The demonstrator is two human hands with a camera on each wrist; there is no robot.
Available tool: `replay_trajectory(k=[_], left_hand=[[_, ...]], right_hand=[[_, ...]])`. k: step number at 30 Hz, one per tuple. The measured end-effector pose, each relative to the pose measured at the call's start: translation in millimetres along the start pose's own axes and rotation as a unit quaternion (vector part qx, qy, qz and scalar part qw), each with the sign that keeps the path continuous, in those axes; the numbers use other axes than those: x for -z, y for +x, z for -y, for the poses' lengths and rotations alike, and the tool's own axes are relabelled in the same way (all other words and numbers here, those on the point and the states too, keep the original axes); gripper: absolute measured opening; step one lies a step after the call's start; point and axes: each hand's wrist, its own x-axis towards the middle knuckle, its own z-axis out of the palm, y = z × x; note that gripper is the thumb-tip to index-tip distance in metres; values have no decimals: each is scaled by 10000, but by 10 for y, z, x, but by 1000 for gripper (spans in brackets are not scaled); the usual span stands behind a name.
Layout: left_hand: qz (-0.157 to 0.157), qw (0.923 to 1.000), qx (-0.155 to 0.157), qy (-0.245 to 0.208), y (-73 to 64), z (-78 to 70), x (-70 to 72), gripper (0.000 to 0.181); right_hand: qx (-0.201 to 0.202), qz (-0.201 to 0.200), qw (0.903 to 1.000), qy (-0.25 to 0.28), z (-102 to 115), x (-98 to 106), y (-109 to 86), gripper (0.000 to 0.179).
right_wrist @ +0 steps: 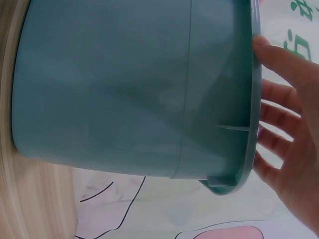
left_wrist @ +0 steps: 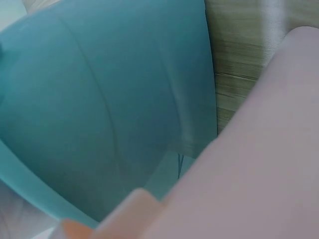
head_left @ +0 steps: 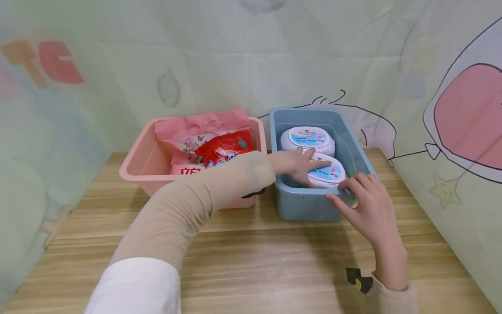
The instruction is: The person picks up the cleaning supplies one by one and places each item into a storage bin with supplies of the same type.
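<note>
A blue plastic bin (head_left: 303, 205) holds two white oval lidded boxes with blue-and-white labels, a back box (head_left: 307, 137) and a front box (head_left: 325, 174). My left hand (head_left: 300, 165) reaches across from the left and rests on the front box's lid, its fingers spread. At the bin's front right corner, my right hand (head_left: 370, 205) grips the rim, the thumb on the front edge and the bent fingers over the inner side. The right wrist view shows the thumb (right_wrist: 279, 55) against the rim and the other fingertips hidden behind it.
Left of the blue bin stands a pink bin (head_left: 135, 178) with a pink floral package (head_left: 196, 126) and a red plastic package (head_left: 231, 141) inside. Both bins stand on a wood-grain table (head_left: 251, 261). A printed cloth backdrop (head_left: 211, 65) hangs close behind and along the sides.
</note>
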Motion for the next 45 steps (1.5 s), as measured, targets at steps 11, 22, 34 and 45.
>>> replay_trajectory(k=[11, 22, 34, 45], left_hand=[[370, 9993, -14, -4, -25, 36, 3, 80], [415, 9991, -14, 88, -67, 41, 6, 82], [133, 9981, 13, 596, -115, -1, 62, 80], [-389, 9930, -538, 975, -133, -82, 134, 69]], right_hand=[[62, -8, 10000, -40, -18, 4, 1, 34], [-19, 80, 9999, -85, -14, -12, 6, 35], [127, -22, 9999, 26, -33, -16, 11, 41], [179, 73, 9997, -128, -71, 92, -5, 32]])
